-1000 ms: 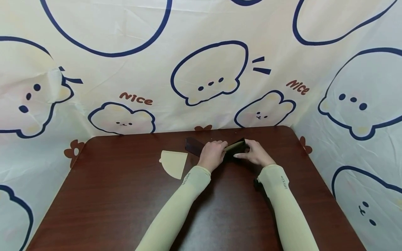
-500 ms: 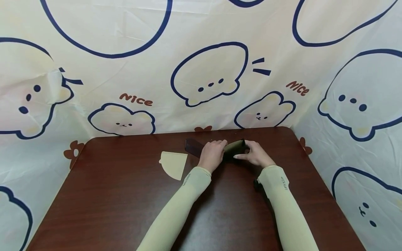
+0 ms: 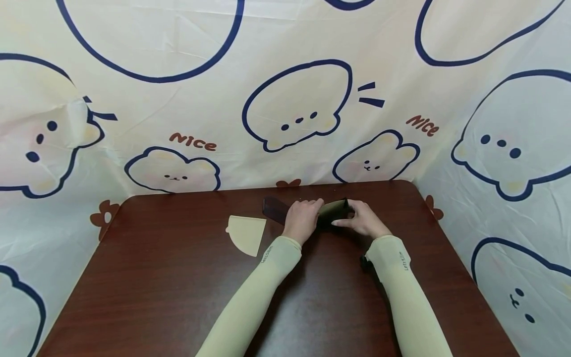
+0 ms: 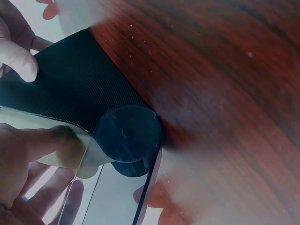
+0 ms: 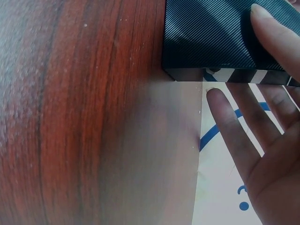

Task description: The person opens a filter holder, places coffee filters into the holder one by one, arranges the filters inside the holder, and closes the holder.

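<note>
holding ribbed black case [image 4: 77,75] w/ both hands nr back edge of desk [image 3: 169,277], a bit toward back right corner. gripping w/ left hand [image 3: 304,218] by case's round disc [image 4: 129,133], w/ thumb on pale piece [image 4: 96,156] & fingers behind clear panel [image 4: 112,192], open only abt as wide as those parts. pinching other end w/ right hand [image 3: 363,218], w/ thumb on ribbed face & fingers fairly straight, spread apart behind far side; can't tell which fingertips touch. also got cream quarter-round card [image 3: 246,235] flat on desk, apart from left hand & just left of it, closer to back edge than front, w/ small nub on its left. wearing pale sleeves [image 3: 245,297] on both arms. backed by cartoon-print cloth [image 3: 196,114] along desk's back edge & both sides.
</note>
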Available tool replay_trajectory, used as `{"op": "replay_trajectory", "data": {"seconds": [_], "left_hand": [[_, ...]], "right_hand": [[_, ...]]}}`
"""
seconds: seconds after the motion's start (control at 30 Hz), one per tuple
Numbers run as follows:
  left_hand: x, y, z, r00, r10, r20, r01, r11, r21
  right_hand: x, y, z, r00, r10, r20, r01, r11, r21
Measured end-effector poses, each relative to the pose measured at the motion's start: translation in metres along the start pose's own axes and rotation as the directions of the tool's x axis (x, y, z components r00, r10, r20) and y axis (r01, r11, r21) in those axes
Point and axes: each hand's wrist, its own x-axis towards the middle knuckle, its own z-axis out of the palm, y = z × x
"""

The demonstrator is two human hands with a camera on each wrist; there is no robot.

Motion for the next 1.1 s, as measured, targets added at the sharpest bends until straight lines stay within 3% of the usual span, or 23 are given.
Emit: {"op": "replay_trajectory", "data": {"seconds": [0.5,0.77,0.9,1.1], "left_hand": [[-0.002,0.001,0.000,1.000,-0.008,0.004,0.008,1.000,0.013],[-0.004,0.004,-0.014,0.998,0.038,-0.042,-0.039,0.999,-0.016],[-0.006,0.004,-0.031,0.986,0.103,-0.130,-0.104,0.995,-0.001],[-0.012,-0.012,-0.068,0.944,0.111,-0.312,-0.132,0.990,-0.048]], "right_hand": [[0.001,-0.001,0.000,1.000,0.007,0.005,-0.007,1.000,-0.007],[0.001,-0.002,0.000,1.000,0.018,0.008,-0.018,1.000,-0.014],[-0.001,-0.002,-0.002,1.000,0.017,0.015,-0.017,1.000,-0.007],[-0.001,-0.002,-0.002,0.999,0.022,0.026,-0.021,1.000,-0.016]]}}
